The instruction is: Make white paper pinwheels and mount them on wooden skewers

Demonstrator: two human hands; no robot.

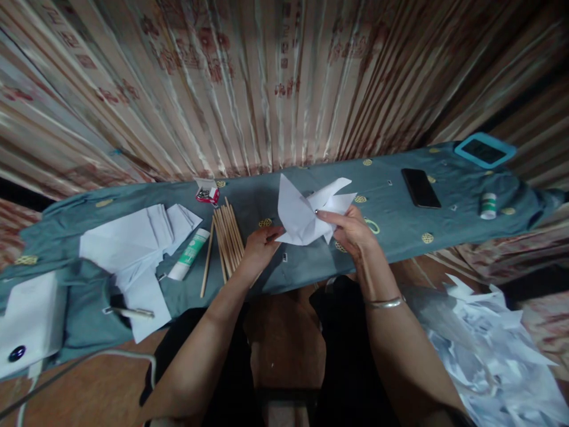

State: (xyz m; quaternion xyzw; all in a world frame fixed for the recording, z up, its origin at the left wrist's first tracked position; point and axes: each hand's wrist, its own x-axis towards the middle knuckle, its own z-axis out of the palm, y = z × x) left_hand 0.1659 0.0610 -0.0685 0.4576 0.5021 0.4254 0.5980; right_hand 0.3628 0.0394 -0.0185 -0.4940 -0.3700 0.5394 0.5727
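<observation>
A white folded paper pinwheel [306, 210] is held above the teal cloth-covered table [400, 225]. My right hand [351, 234] pinches it near its centre, where a small pin head shows. My left hand [262, 246] grips its lower left edge with closed fingers. A bundle of thin wooden sticks [227, 237] lies just left of my left hand, with one stick [207, 267] apart from it.
White paper sheets [137, 243], a glue stick [189, 255] and a small red pin box [207, 193] lie to the left. A black phone [420, 187], a white tube [488, 205] and a teal-cased device [484, 150] are on the right. Paper scraps [498, 350] cover the floor.
</observation>
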